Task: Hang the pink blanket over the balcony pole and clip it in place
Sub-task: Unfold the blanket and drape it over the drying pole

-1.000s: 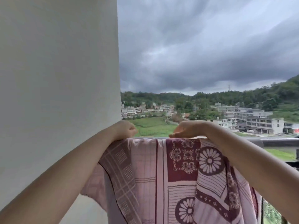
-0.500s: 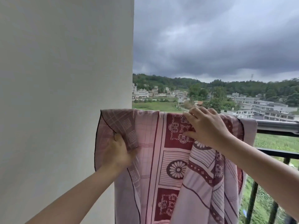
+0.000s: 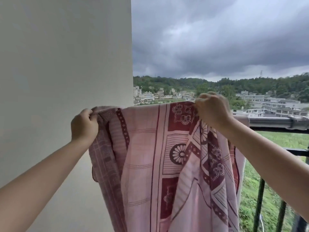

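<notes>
Both our hands have shifted up: left hand (image 3: 84,125) and right hand (image 3: 212,110) grip the pink blanket's (image 3: 147,148) top edge over the balcony pole (image 3: 270,122).

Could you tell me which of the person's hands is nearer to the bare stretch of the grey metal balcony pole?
Right. The right hand grips the pink patterned blanket beside the bare grey metal balcony pole; the left hand grips the blanket's far end by the white wall.

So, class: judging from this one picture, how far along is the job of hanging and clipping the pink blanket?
Done: the pink blanket is lifted to the balcony pole and hangs down on the near side. In hand: the left hand grips its left top edge and the right hand pinches the top further right, spreading it. Left: clipping; no clips are visible.
</notes>
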Demonstrator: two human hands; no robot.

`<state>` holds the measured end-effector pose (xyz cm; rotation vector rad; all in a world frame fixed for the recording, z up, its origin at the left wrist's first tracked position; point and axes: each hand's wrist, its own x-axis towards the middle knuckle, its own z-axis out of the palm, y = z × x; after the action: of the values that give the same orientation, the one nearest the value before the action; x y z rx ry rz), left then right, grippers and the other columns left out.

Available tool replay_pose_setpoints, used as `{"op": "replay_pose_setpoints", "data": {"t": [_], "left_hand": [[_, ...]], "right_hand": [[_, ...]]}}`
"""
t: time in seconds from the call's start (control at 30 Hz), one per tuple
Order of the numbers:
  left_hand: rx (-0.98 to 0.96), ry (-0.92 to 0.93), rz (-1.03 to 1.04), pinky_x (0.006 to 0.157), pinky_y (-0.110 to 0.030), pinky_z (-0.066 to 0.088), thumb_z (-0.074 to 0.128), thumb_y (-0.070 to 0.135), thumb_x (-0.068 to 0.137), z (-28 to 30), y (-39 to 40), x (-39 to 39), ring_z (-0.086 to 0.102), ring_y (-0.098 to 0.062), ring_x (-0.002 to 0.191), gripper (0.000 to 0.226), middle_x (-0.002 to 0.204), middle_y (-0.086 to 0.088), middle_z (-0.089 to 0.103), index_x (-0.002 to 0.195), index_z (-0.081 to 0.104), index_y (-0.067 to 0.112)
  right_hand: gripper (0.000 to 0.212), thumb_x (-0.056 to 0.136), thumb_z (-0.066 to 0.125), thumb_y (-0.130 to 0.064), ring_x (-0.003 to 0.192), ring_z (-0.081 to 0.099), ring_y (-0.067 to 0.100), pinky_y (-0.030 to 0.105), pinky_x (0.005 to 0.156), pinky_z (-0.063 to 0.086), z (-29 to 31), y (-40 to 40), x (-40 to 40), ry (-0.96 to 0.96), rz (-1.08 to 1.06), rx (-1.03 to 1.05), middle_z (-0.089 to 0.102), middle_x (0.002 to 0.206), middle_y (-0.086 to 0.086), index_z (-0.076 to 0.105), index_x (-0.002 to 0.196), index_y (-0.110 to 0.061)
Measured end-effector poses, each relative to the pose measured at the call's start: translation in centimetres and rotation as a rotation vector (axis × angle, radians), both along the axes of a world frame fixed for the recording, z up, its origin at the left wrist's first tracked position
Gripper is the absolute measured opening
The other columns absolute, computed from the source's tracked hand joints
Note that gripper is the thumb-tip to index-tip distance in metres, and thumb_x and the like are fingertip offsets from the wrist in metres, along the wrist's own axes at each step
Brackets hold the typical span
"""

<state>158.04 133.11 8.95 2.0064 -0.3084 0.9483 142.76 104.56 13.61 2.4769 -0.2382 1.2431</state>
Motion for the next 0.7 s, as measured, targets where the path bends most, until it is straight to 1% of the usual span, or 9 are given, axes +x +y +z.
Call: {"op": "replay_pose_setpoints", "data": {"t": [0.1,0.17,0.23,0.33,0.43,0.5,0.6,0.67,0.7], "left_hand": [[-0.019,-0.078,0.047,0.085,-0.042,0.039,0.041,-0.003,0.087,3.9,-0.6,1.4,0.051,-0.046,0.102,0.024,0.105,-0.040,0.056,0.104,0.057,-0.011],[0.020,-0.163,0.030,0.085,-0.041,0.037,0.042,-0.004,0.086,6.6,-1.7,2.5,0.049,-0.045,0.102,0.024,0.104,-0.040,0.053,0.104,0.057,-0.012],[0.086,-0.219,-0.017,0.086,-0.041,0.039,0.045,-0.001,0.087,8.9,-3.4,3.9,0.050,-0.045,0.100,0.022,0.105,-0.040,0.051,0.103,0.057,-0.012],[0.232,-0.224,-0.064,0.095,-0.044,0.039,0.050,0.010,0.088,11.6,-6.4,6.2,0.050,-0.045,0.107,0.030,0.117,-0.034,0.046,0.111,0.053,-0.009],[0.352,-0.050,-0.081,0.103,-0.041,0.034,0.051,0.016,0.086,13.0,-8.8,7.9,0.042,-0.041,0.121,0.049,0.138,-0.026,0.030,0.127,0.037,-0.008],[0.439,0.174,-0.048,0.108,-0.038,0.031,0.048,0.019,0.086,13.0,-9.3,10.4,0.035,-0.039,0.130,0.059,0.145,-0.027,0.022,0.134,0.028,-0.009],[0.784,0.505,-0.004,0.106,-0.033,0.035,0.043,0.027,0.086,9.7,-8.2,12.9,0.044,-0.030,0.125,0.053,0.142,-0.020,0.040,0.130,0.043,-0.001],[1.048,0.715,-0.116,0.095,-0.035,0.042,0.040,0.019,0.093,7.4,-7.4,12.1,0.048,-0.021,0.103,0.042,0.139,-0.020,0.045,0.129,0.044,-0.003],[1.092,0.769,-0.158,0.088,-0.034,0.045,0.038,0.015,0.095,6.7,-7.2,11.2,0.045,-0.019,0.096,0.039,0.138,-0.020,0.045,0.129,0.044,-0.004]], "right_hand": [[0.040,0.087,0.039,0.003,0.044,0.035,0.012,0.019,0.040,0.029,3.3,-2.2,1.7,-0.103,-0.085,0.326,0.034,0.047,-0.001,0.035,0.050,-0.012],[0.035,0.084,0.043,0.002,0.045,0.040,0.016,0.019,0.041,0.031,6.3,-4.1,3.3,-0.227,-0.033,0.523,0.039,0.046,0.002,0.048,0.051,-0.008],[0.023,0.083,0.048,-0.001,0.061,0.056,0.028,0.024,0.047,0.035,9.1,-5.0,4.4,-0.318,-0.027,0.630,0.051,0.057,0.013,0.063,0.066,0.002],[0.019,0.086,0.047,-0.002,0.093,0.061,0.037,0.032,0.066,0.042,11.8,-5.5,5.5,-0.362,-0.086,0.689,0.062,0.086,0.031,0.064,0.085,0.005],[0.021,0.087,0.045,0.000,0.097,0.060,0.038,0.038,0.077,0.048,12.3,-6.4,6.8,-0.335,-0.163,0.652,0.064,0.101,0.030,0.061,0.094,0.013],[0.021,0.087,0.042,0.001,0.097,0.059,0.035,0.038,0.084,0.048,11.3,-7.5,7.3,-0.232,-0.225,0.631,0.065,0.102,0.025,0.061,0.092,0.010],[0.023,0.089,0.040,-0.003,0.093,0.056,0.028,0.042,0.105,0.038,7.3,-8.9,7.2,0.054,-0.376,0.625,0.062,0.101,0.017,0.059,0.075,0.000],[0.021,0.089,0.043,-0.008,0.087,0.052,0.021,0.032,0.095,0.044,5.1,-8.8,7.0,0.410,-0.481,0.651,0.060,0.112,0.017,0.061,0.092,0.002],[0.023,0.089,0.046,-0.012,0.084,0.050,0.018,0.027,0.085,0.046,4.3,-8.5,6.8,0.605,-0.509,0.697,0.057,0.112,0.015,0.060,0.102,0.001]]}}
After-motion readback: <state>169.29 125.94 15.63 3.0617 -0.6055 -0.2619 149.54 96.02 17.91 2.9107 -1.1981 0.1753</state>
